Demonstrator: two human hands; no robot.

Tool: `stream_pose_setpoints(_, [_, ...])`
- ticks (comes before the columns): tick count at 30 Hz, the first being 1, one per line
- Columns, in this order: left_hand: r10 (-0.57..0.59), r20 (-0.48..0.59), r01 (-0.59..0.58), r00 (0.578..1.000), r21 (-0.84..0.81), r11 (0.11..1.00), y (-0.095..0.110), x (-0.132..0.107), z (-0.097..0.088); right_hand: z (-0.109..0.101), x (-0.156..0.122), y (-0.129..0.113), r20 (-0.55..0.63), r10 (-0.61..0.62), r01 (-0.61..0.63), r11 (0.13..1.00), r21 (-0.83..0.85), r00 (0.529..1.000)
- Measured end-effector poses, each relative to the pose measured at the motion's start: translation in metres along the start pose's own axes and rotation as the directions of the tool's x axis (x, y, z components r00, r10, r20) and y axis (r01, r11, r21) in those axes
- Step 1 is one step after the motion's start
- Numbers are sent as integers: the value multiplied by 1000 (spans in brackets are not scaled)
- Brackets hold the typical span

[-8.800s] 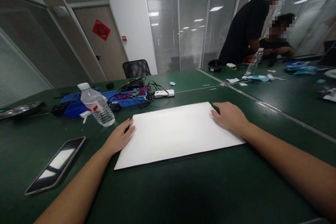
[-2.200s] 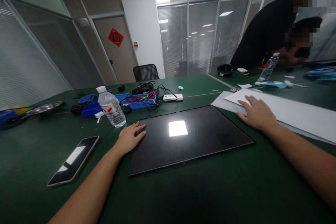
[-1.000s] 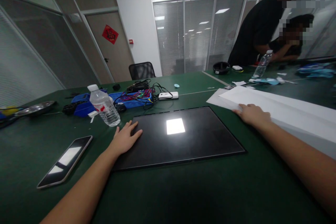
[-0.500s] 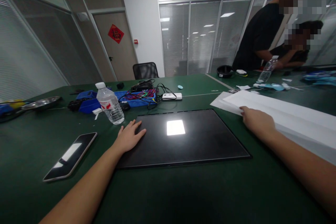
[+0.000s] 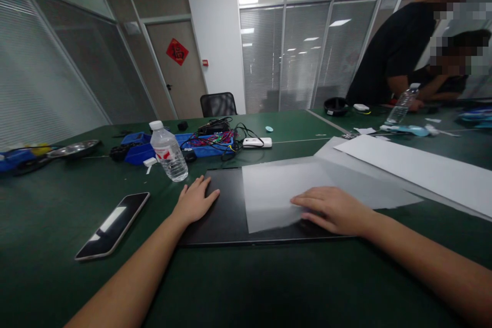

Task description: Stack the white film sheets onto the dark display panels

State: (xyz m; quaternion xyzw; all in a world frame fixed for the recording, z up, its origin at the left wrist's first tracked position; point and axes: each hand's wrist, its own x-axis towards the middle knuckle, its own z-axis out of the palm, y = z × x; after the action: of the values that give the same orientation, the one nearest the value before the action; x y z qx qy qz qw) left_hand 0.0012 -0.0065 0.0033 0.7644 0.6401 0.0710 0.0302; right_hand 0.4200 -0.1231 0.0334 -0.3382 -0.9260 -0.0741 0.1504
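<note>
A flat black display panel (image 5: 221,210) lies on the green table in front of me. My left hand (image 5: 194,201) rests on its left edge with the fingers spread. A thin translucent white sheet (image 5: 269,189) covers the middle and right of the panel and runs past its right edge. On top of that sheet lies my right hand (image 5: 326,209), fingers stretched out flat and pointing left. Other white sheets (image 5: 418,169) are spread to the right, one edge overlapping the translucent sheet.
Left of the panel are a phone (image 5: 113,225) and a water bottle (image 5: 169,154). Behind stand a blue tray (image 5: 209,148) of wires and a white power bank-like device (image 5: 257,142). At the back right, two people are beside another bottle (image 5: 402,105).
My right hand has moved left from the paper stack onto the panel, drawing the translucent sheet over it. Its grip has opened flat. My left hand stays on the panel's left edge.
</note>
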Motion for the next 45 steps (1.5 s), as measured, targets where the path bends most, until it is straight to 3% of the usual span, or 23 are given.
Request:
stream_pose_setpoints(3, [-19,9,19,1000,37,999,5,-1,2,-1,-1,3,-41,39,-36,997,76,998])
stream_pose_setpoints(5, [-30,15,29,999,52,998,8,-2,4,-1,-9,18,-125,166,-165,986,17,978])
stream_pose_setpoints(8, [-32,16,31,999,61,998,9,-1,5,0,-26,48,-167,420,-445,881,-161,892])
stream_pose_setpoints(10, [-34,14,33,999,50,998,8,0,5,-2,-34,63,-104,520,-529,814,-239,848])
stream_pose_setpoints(14, [-44,30,44,999,0,999,7,0,4,-7,-34,58,25,468,-452,865,-217,883])
stream_pose_setpoints(20, [-14,25,13,1000,25,1000,10,-5,-2,-3,-10,19,28,247,-245,968,-54,969])
stream_pose_setpoints(23, [-9,40,8,999,27,1000,10,-7,-5,0,-13,29,18,187,-187,982,10,982])
stream_pose_setpoints(25, [0,55,-1,998,18,1000,9,-6,-7,0,-26,54,-16,266,-266,964,-16,964])
stream_pose_setpoints(27, [13,70,-13,997,11,1000,8,-5,-7,-1,-47,88,-70,456,-461,881,-107,887])
stream_pose_setpoints(28, [17,72,-17,997,7,1000,8,-5,-7,-2,-61,106,-100,576,-584,795,-162,812])
stream_pose_setpoints(30, [21,70,-21,997,-6,1000,7,-4,-7,-4,-90,139,-121,812,-809,533,-246,571])
stream_pose_setpoints(32, [22,65,-20,998,-26,999,7,-5,-8,-6,-117,162,-122,918,-904,339,-260,378])
stream_pose_setpoints(33, [23,67,-21,997,-36,999,7,-5,-8,-7,-129,170,-108,945,-928,274,-253,308])
stream_pose_setpoints(35, [24,78,-21,997,-48,999,8,-5,-10,-8,-144,178,-74,972,-952,201,-231,223])
stream_pose_setpoints(37, [26,92,-21,995,-49,999,7,-5,-12,-9,-149,180,-48,980,-959,179,-220,193])
stream_pose_setpoints(40, [38,104,-32,994,-52,998,5,-4,-13,-9,-145,176,-67,977,-956,182,-231,202])
stream_pose_setpoints(45, [33,75,-30,997,-48,998,3,-3,-10,-9,-137,166,-130,948,-931,247,-268,290])
